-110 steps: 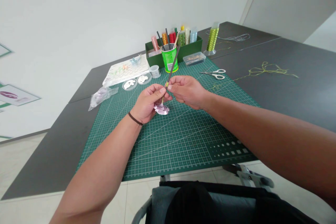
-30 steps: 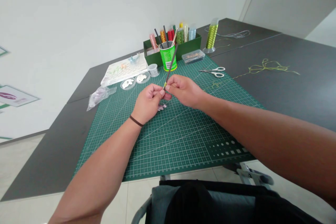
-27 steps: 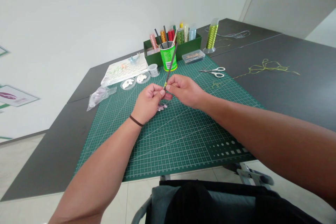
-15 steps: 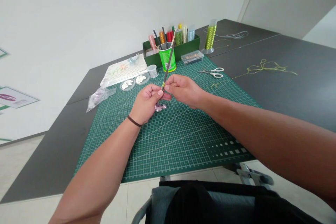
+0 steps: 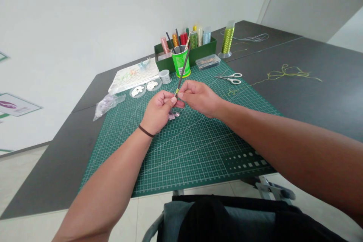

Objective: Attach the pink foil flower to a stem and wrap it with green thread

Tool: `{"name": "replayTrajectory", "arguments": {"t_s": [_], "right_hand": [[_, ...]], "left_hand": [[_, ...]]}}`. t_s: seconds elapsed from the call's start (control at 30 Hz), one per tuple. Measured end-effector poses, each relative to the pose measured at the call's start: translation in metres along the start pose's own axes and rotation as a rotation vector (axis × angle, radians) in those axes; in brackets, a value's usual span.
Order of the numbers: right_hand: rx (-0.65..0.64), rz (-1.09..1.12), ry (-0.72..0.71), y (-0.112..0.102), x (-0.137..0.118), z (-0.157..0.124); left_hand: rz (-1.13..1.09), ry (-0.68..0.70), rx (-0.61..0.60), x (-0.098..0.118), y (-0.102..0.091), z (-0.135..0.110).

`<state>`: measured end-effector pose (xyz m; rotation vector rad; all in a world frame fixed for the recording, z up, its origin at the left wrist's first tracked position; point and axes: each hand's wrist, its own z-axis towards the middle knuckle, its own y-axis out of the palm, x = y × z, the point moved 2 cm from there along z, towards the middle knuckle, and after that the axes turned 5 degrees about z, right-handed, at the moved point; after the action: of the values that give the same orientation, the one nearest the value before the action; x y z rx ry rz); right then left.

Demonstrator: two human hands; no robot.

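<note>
A thin dark stick [image 5: 184, 66] slants up and away between my hands. My left hand [image 5: 160, 107] is closed round its lower end, thumb on top. Yellow-green thread [image 5: 177, 91] is wound round the stick just above that thumb. The fingers of my right hand [image 5: 198, 97] are pinched together beside the winding, on what appears to be the thread; the fingertips partly hide it. Shiny pale purple petal-like pieces [image 5: 173, 115] show below my left fingers; whether they join the stick is hidden.
Beyond my hands stand a green cup [image 5: 181, 64] of sticks and a green box [image 5: 208, 48] of thread spools. White-handled scissors [image 5: 235, 78] lie on the cutting mat [image 5: 181, 151], with loose thread [image 5: 286, 72] to the right. Two small dishes [image 5: 138, 91] and a plastic bag [image 5: 106, 106] lie left.
Both hands hold nearly the same pose. The stick and the purple pieces have shifted very slightly to the right.
</note>
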<state>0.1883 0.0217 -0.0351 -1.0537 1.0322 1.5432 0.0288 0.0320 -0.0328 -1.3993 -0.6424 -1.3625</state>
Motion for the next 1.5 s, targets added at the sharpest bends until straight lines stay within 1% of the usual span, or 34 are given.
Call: {"name": "replayTrajectory", "arguments": {"t_s": [0.1,0.2,0.33,0.47,0.53,0.6,0.7,0.8,0.93,1.1,1.23,1.3,1.37,1.43,1.5], "right_hand": [[0.012,0.021,0.024,0.001,-0.002,0.000],[0.006,0.059,0.058,0.002,-0.004,-0.001],[-0.089,0.138,0.117,0.004,-0.005,-0.001],[-0.190,0.204,0.084,0.003,-0.006,-0.002],[-0.185,0.203,0.057,0.002,-0.004,-0.002],[-0.148,0.179,0.044,0.000,-0.002,-0.002],[-0.105,0.133,0.031,-0.001,0.000,-0.001],[-0.117,0.131,0.020,-0.001,0.001,-0.001],[-0.186,0.191,0.026,-0.001,0.001,-0.002],[-0.310,0.246,0.085,0.000,0.000,-0.005],[-0.353,0.290,0.061,0.000,-0.002,-0.007],[-0.350,0.280,0.044,0.001,-0.002,-0.006],[-0.319,0.239,0.038,0.001,-0.002,-0.005],[-0.242,0.171,0.039,0.001,-0.002,-0.003],[-0.147,0.080,0.045,0.000,-0.002,-0.001]], "left_hand": [[-0.041,0.018,-0.034,0.001,0.001,-0.001],[-0.114,0.002,-0.069,0.002,0.001,-0.001],[-0.201,-0.075,-0.134,0.002,-0.001,0.000],[-0.278,-0.120,-0.195,0.003,-0.003,0.000],[-0.293,-0.145,-0.203,0.002,-0.004,0.000],[-0.285,-0.160,-0.194,0.001,-0.005,0.001],[-0.252,-0.136,-0.181,0.002,-0.005,0.002],[-0.241,-0.119,-0.206,0.004,-0.005,0.002],[-0.314,-0.173,-0.264,0.003,-0.007,0.002],[-0.426,-0.255,-0.334,-0.003,-0.010,-0.002],[-0.437,-0.292,-0.359,-0.003,-0.009,-0.004],[-0.419,-0.283,-0.357,-0.001,-0.008,-0.003],[-0.369,-0.250,-0.334,0.000,-0.008,-0.001],[-0.278,-0.191,-0.288,0.000,-0.010,0.001],[-0.158,-0.119,-0.213,-0.001,-0.010,0.003]]}}
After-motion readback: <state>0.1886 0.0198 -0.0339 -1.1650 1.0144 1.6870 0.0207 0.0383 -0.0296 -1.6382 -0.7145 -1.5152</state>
